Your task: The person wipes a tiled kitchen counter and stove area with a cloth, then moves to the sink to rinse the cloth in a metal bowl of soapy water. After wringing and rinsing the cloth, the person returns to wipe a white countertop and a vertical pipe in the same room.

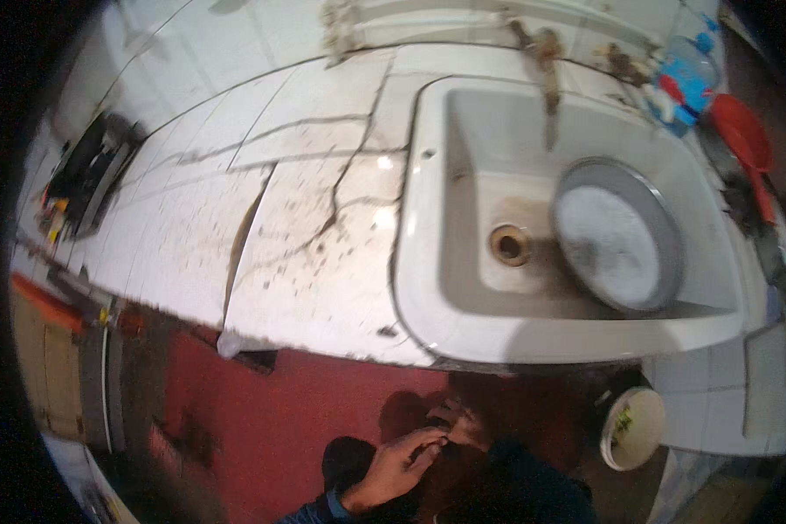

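Low in front of me, below the counter edge, my left hand (pixel 396 465) and my right hand (pixel 464 427) are close together, with their fingertips meeting or overlapping. The left fingers are bent towards the thumb. Shadow covers most of the right hand, and I cannot tell whether anything small is between the fingers. Beyond them a white ceramic sink (pixel 426 262) is set into the counter. Inside it, a round metal basin (pixel 669 229) leans at a tilt to the right of the brown-stained drain hole (pixel 511 245).
White tiles, cracked and specked with dirt, cover the counter (pixel 190 242). A tap (pixel 549 72) hangs over the sink's back. At right are a plastic bottle (pixel 691 75) and a red long-handled plastic utensil (pixel 740 134). A pale bucket (pixel 642 432) holds green scraps. A black appliance (pixel 95 177) stands left.
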